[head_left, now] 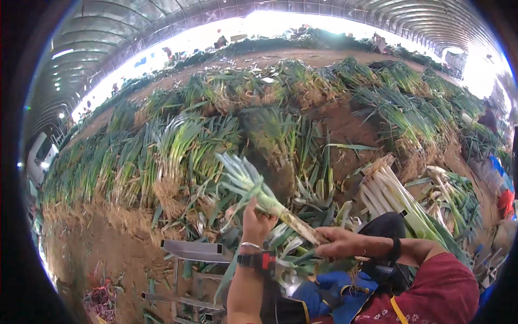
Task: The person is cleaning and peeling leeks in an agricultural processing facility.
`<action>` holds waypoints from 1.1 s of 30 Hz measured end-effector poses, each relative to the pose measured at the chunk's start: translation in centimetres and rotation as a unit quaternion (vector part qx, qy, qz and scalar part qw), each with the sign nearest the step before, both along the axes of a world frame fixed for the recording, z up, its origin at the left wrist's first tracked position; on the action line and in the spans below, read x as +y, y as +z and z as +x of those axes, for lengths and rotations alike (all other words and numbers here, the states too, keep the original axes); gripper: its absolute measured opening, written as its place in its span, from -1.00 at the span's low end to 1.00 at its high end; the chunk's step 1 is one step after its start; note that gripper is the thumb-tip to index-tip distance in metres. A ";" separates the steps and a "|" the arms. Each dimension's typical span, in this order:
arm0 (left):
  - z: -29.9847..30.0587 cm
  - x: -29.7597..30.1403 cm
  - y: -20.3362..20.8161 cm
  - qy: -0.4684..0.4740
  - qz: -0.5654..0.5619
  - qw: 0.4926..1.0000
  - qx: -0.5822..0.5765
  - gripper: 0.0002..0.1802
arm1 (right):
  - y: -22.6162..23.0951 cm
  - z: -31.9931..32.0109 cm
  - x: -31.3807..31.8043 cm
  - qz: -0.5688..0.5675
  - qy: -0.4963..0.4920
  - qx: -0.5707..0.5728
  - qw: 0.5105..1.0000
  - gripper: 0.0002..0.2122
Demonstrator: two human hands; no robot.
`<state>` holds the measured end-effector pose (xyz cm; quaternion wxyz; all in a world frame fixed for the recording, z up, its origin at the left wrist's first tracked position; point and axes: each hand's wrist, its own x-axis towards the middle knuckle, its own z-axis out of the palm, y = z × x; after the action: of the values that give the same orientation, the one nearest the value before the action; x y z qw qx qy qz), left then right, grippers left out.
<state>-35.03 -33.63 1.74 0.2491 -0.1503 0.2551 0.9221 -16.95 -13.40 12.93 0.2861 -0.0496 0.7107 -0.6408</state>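
A long green onion (280, 210) slants across in front of me, its blue-green leaves up to the left and its pale, brown-streaked stalk down to the right. My left hand (257, 220) is closed around it below the leaves. Around the lower end of the stalk are the fingers of my right hand (339, 242), which cover its tip. Beside my right arm lies a pile of clean white-stalked green onions (383, 189), root ends pointing away from me. Peeled leaves (286, 237) are strewn beneath my hands.
Rows of unpeeled green onions (124, 167) with earthy roots stand on the brown soil (81, 243). A metal frame (197, 251) is near my left forearm. More loose stalks and leaves (450, 197) lie at the right, under an arched greenhouse roof (162, 21).
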 end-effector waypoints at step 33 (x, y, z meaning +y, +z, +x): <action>0.5 -4.5 4.1 0.095 -0.167 0.975 0.112 -0.64 | -10.4 -15.9 -11.6 -0.261 -0.196 0.112 0.939 -0.70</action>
<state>-34.53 -38.17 5.82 0.1019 -0.1089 0.4167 0.8967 -32.81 -24.96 2.57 0.0505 -0.0541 0.5416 -0.8373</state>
